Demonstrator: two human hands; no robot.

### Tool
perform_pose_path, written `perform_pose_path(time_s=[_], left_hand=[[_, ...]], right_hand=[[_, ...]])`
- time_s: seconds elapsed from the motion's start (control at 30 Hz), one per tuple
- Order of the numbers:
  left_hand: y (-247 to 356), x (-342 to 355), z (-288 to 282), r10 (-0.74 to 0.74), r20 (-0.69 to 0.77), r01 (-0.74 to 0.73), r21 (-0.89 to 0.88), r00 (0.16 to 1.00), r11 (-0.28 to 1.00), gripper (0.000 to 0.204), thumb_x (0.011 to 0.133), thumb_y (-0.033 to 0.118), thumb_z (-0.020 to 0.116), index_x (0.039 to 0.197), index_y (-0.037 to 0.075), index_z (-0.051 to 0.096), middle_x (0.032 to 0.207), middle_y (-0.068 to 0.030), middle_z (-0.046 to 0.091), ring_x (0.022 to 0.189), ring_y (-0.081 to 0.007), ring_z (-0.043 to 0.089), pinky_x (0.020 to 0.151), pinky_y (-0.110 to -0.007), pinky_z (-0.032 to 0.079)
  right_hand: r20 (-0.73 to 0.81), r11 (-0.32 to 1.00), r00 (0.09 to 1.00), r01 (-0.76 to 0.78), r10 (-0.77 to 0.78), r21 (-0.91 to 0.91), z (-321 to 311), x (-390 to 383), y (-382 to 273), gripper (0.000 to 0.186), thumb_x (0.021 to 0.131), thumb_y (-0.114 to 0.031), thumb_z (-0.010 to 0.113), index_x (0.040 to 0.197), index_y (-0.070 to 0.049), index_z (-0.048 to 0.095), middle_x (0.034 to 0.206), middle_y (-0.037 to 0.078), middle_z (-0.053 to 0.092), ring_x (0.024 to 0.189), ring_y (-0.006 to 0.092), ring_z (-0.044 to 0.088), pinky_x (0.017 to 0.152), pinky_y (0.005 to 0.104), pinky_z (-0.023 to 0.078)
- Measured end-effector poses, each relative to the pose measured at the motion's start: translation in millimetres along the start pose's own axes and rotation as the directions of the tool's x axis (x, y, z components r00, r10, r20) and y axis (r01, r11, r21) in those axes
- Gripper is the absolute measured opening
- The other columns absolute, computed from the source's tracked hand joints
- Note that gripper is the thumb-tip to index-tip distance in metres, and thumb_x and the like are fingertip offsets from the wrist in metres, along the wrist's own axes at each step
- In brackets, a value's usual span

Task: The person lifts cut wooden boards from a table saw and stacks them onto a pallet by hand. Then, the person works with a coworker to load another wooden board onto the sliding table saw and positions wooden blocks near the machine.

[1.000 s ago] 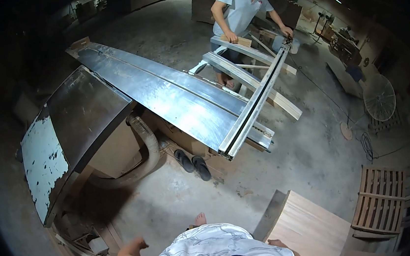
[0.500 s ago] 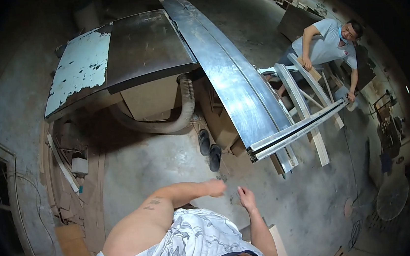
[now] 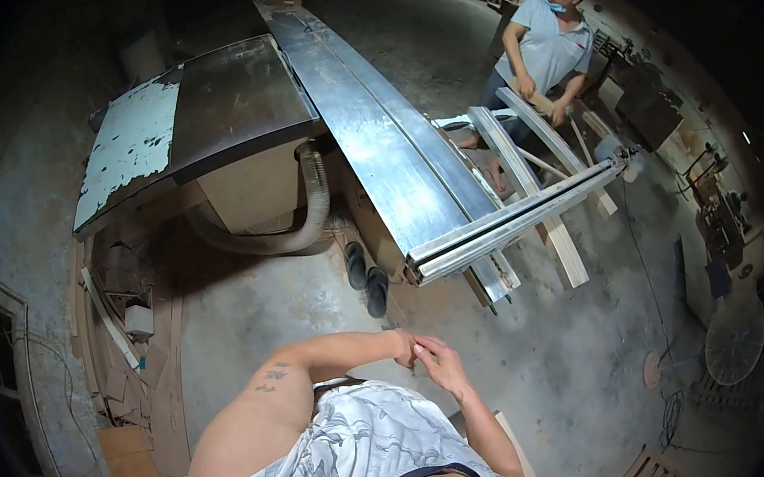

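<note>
Below the saw desk (image 3: 372, 138), left hand (image 3: 403, 347) and right hand (image 3: 440, 366) touch, empty, fingers loosely curled; left palm hidden.

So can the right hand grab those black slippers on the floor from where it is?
Probably not. The right hand is up at chest level touching the left hand, while the black slippers lie on the floor by the saw table, clearly apart; bending down seems needed.
</note>
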State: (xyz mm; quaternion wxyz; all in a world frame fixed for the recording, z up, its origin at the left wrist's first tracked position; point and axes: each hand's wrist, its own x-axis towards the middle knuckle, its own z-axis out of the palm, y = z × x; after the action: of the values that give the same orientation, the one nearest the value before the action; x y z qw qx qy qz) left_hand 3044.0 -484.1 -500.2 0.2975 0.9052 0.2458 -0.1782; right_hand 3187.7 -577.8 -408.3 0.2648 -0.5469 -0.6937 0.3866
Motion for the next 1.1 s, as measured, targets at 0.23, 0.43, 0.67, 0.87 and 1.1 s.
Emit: perform_pose_path(time_s=[0.23, 0.43, 0.67, 0.87, 1.1], left_hand=[[37.6, -16.8, -8.8, -0.026, -0.133, 0.028, 0.018, 0.991, 0.999, 0.035, 0.090, 0.041, 0.064, 0.107, 0.012, 0.075, 0.112, -0.0134, 0.075, 0.108, -0.0335, 0.069, 0.093, -0.045, 0.055], [55.4, -58.6, -39.8, -0.188, -0.038, 0.191, 0.233, 0.982, 0.954, 0.039, 0.087, 0.042, 0.071, 0.109, 0.010, 0.075, 0.113, -0.0106, 0.075, 0.107, -0.0310, 0.071, 0.092, -0.046, 0.057], [104.4, -143.5, -183.9, 0.114, -0.548, 0.199, 0.478, 0.829, 0.855, 0.047, 0.085, 0.035, 0.075, 0.118, 0.005, 0.063, 0.097, -0.0114, 0.064, 0.095, -0.0271, 0.065, 0.084, -0.039, 0.049], [109.7, -152.2, -207.7, 0.304, -0.641, 0.125, 0.534, 0.705, 0.836, 0.037, 0.086, 0.034, 0.073, 0.106, 0.006, 0.061, 0.095, -0.0097, 0.062, 0.093, -0.0249, 0.063, 0.082, -0.038, 0.046], [81.0, -156.8, -227.6, 0.281, -0.551, -0.021, 0.430, 0.786, 0.902, 0.033, 0.085, 0.031, 0.072, 0.104, 0.006, 0.063, 0.094, -0.0084, 0.060, 0.091, -0.0248, 0.063, 0.080, -0.039, 0.044]], right_hand=[[-0.079, 0.996, 0.993, 0.092, -0.092, -0.005, -14.4, -27.2, -10.5, 0.036, 0.102, -0.030, 0.060, 0.123, -0.002, 0.072, 0.128, 0.019, 0.069, 0.118, 0.0357, 0.063, 0.104, 0.0423, 0.048], [-0.172, 0.987, 0.975, 0.151, -0.139, 0.060, -10.9, -18.0, -10.5, 0.034, 0.105, -0.028, 0.057, 0.123, -0.003, 0.072, 0.128, 0.019, 0.069, 0.121, 0.0347, 0.063, 0.106, 0.0409, 0.047], [-0.453, 0.990, 0.883, 0.142, -0.125, 0.004, -94.7, 14.0, -57.5, 0.035, 0.106, -0.028, 0.054, 0.122, -0.003, 0.073, 0.124, 0.019, 0.068, 0.119, 0.0336, 0.064, 0.102, 0.0408, 0.049], [-0.563, 0.887, 0.686, 0.371, -0.461, -0.274, -141.9, 2.5, -134.1, 0.046, 0.104, -0.036, 0.055, 0.129, 0.000, 0.069, 0.128, 0.021, 0.066, 0.120, 0.0373, 0.062, 0.103, 0.0439, 0.047], [-0.668, 0.511, -0.076, 0.582, -0.740, -0.633, -130.6, 22.8, -205.0, 0.099, 0.092, -0.083, 0.040, 0.145, 0.000, 0.055, 0.150, 0.023, 0.050, 0.138, 0.0392, 0.049, 0.116, 0.0523, 0.037]])
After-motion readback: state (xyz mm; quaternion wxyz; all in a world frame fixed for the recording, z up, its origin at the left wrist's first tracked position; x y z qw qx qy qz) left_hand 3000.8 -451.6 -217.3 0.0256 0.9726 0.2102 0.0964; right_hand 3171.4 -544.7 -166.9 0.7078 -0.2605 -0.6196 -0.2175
